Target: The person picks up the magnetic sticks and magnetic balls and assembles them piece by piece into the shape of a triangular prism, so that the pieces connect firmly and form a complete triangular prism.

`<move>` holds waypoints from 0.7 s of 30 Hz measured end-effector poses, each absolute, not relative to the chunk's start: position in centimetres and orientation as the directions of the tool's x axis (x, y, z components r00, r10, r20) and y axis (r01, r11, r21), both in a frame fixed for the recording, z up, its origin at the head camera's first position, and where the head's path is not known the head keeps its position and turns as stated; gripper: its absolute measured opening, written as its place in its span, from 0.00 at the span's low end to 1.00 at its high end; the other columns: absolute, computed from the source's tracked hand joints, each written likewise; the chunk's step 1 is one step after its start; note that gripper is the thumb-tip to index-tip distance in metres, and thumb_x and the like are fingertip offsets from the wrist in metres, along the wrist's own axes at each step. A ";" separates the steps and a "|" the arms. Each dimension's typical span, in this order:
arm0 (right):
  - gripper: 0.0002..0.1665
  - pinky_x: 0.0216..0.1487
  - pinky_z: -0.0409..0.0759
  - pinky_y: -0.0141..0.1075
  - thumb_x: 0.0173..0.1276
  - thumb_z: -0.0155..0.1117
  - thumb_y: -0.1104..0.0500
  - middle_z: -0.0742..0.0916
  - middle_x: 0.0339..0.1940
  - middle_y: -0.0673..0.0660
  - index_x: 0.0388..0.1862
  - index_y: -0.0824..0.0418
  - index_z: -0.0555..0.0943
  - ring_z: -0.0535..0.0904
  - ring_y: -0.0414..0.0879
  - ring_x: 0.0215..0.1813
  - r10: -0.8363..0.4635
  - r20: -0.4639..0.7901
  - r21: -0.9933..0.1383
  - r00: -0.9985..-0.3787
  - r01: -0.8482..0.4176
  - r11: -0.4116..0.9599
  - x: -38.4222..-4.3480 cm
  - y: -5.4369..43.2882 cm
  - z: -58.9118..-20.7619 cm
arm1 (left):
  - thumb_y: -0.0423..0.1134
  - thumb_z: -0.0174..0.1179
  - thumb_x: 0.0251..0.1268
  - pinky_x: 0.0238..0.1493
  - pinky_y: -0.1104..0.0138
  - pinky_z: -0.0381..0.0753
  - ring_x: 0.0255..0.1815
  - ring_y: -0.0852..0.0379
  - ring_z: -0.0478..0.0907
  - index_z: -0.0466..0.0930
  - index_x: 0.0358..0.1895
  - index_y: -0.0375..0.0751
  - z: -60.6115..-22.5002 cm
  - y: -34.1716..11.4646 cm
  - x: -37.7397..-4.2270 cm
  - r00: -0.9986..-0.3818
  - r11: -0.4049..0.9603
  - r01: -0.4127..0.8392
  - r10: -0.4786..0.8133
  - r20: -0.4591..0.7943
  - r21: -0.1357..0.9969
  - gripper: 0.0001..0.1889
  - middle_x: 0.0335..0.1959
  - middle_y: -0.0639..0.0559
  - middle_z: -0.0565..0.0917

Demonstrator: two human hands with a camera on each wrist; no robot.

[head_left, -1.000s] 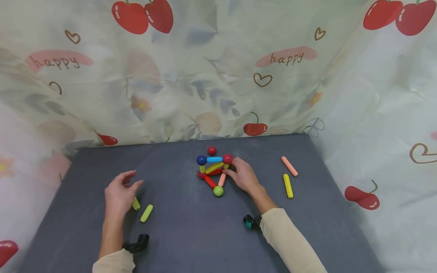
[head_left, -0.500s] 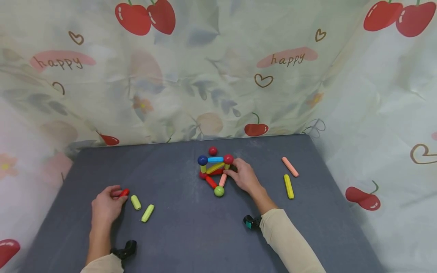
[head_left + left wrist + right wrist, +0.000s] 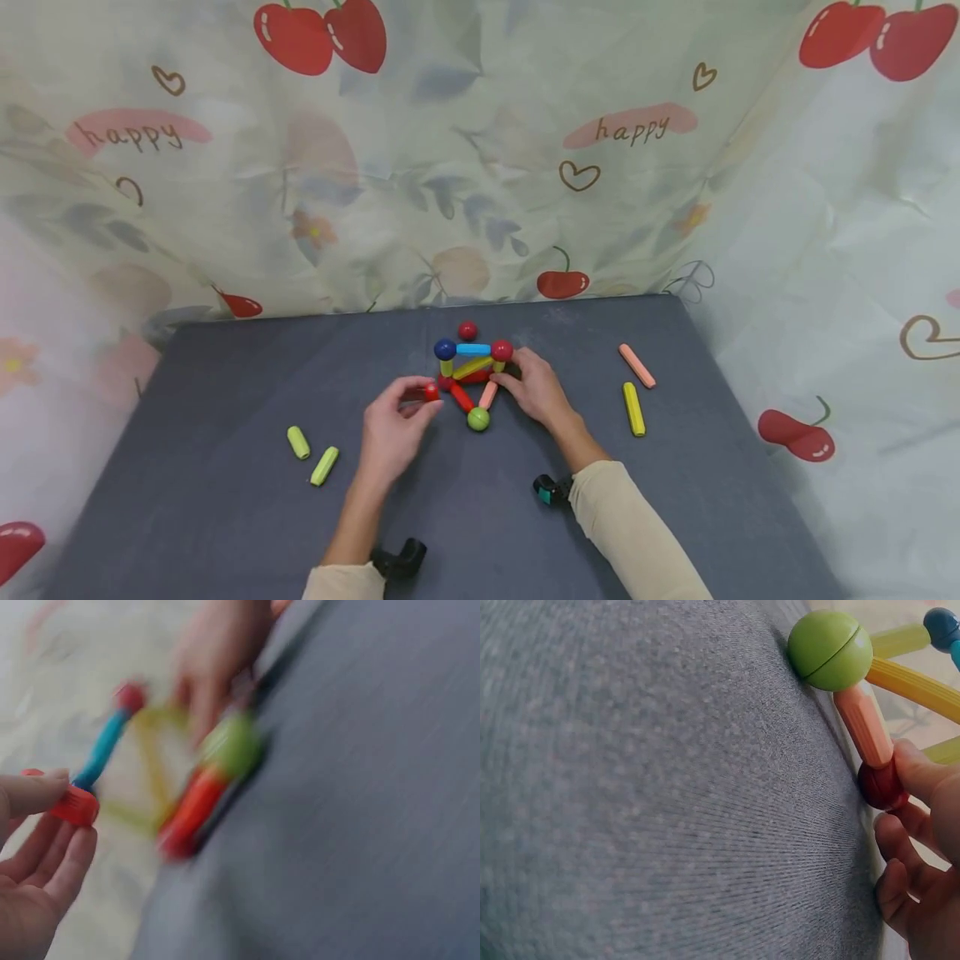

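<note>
The red rod (image 3: 431, 392) has been carried by the left hand (image 3: 393, 429) to the left side of the ball-and-rod frame (image 3: 472, 367); half a second ago it was held well to the left of the frame, near a pale green rod (image 3: 298, 442) and a second pale green rod (image 3: 325, 467), which have been left lying there. The rod is pinched between thumb and fingers, its end just beside the frame's crimson ball (image 3: 444, 382), below the dark blue ball (image 3: 446, 350). Whether contact is made cannot be told, as the left wrist view is blurred.

The right hand (image 3: 534, 385) has been kept at the frame's right side, where the dark red corner ball (image 3: 881, 786) is pinched between thumb and finger, next to the end of the frame's pink rod (image 3: 864, 724). The frame's front corner is formed by the green ball (image 3: 478, 418).

By this change both hands have been brought to the frame. It is judged that the frame is being steadied from the right while the red rod is offered from the left, with no joint yet seen. The loose red ball (image 3: 467, 331) behind the frame and the yellow rod (image 3: 633, 409) to its right are left untouched.
</note>
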State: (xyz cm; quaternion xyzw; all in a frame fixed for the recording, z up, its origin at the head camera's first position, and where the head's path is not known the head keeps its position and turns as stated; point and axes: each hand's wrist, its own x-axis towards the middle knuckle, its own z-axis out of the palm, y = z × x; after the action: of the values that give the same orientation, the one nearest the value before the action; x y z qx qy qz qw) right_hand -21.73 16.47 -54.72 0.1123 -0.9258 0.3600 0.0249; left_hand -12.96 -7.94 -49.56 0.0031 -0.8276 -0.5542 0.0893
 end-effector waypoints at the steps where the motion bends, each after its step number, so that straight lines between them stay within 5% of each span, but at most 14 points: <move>1: 0.15 0.45 0.78 0.40 0.69 0.71 0.49 0.84 0.43 0.54 0.51 0.55 0.85 0.78 0.47 0.42 -0.187 0.130 -0.661 -0.974 -0.226 0.716 -21.7 16.5 -54.7 | 0.36 0.74 0.61 0.49 0.68 0.87 0.48 0.55 0.87 0.84 0.51 0.51 -50.0 -6.8 -13.0 -0.988 0.366 0.106 -0.069 0.141 0.925 0.16 0.47 0.52 0.88; 11: 0.18 0.50 0.82 0.43 0.68 0.72 0.49 0.85 0.44 0.55 0.52 0.55 0.85 0.80 0.49 0.44 -0.173 0.141 -0.663 -0.975 -0.222 0.714 -21.6 16.5 -54.6 | 0.35 0.74 0.59 0.48 0.65 0.88 0.45 0.52 0.90 0.84 0.48 0.50 -52.3 -3.0 -13.2 -0.989 0.316 0.128 -0.028 0.144 0.940 0.15 0.46 0.50 0.89; 21: 0.16 0.45 0.79 0.41 0.68 0.72 0.49 0.84 0.41 0.54 0.50 0.55 0.85 0.79 0.47 0.40 -0.171 0.161 -0.647 -0.972 -0.235 0.725 -21.4 16.5 -54.6 | 0.34 0.75 0.59 0.47 0.68 0.88 0.44 0.55 0.89 0.85 0.48 0.48 -53.0 -2.6 -13.6 -0.992 0.405 0.123 0.041 0.116 0.906 0.15 0.44 0.51 0.87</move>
State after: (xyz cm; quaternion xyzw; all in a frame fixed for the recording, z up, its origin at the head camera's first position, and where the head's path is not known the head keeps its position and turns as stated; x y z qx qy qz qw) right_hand -21.40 16.50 -54.65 0.1095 -0.9276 0.3542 0.0449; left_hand -13.61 -2.56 -52.96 -0.0490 -0.8373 -0.5432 0.0375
